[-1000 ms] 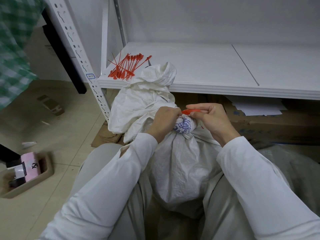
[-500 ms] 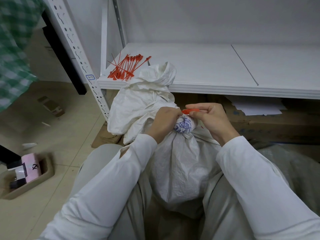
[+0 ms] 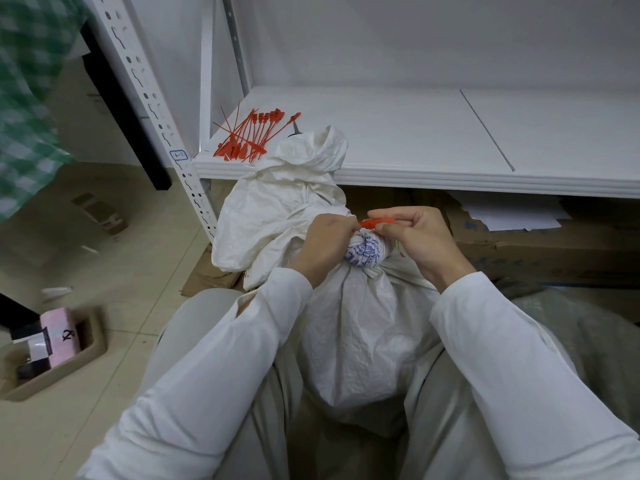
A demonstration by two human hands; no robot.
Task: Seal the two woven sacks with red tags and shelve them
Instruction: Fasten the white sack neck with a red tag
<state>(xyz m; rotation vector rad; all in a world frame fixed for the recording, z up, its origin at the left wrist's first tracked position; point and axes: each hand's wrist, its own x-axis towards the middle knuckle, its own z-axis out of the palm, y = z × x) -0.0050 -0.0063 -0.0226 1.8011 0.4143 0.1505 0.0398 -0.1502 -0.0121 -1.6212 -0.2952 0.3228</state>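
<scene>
A white woven sack (image 3: 360, 341) stands between my knees, its gathered neck with blue print (image 3: 365, 252) bunched at the top. My left hand (image 3: 325, 244) grips the neck from the left. My right hand (image 3: 415, 237) pinches a red tag (image 3: 377, 222) just above the neck. A second white sack (image 3: 277, 209) leans against the shelf edge behind, its mouth loosely folded. A pile of several red tags (image 3: 251, 136) lies on the left end of the white shelf (image 3: 433, 140).
A perforated white upright (image 3: 156, 109) frames the shelf's left side. Cardboard boxes with papers (image 3: 519, 237) sit under the shelf. A tan tray with a pink box (image 3: 59, 344) rests on the floor at the left. Green checked cloth (image 3: 27, 98) hangs at far left.
Almost nothing differs; both hands stay at the sack's neck, with the red tag pinched in the same place.
</scene>
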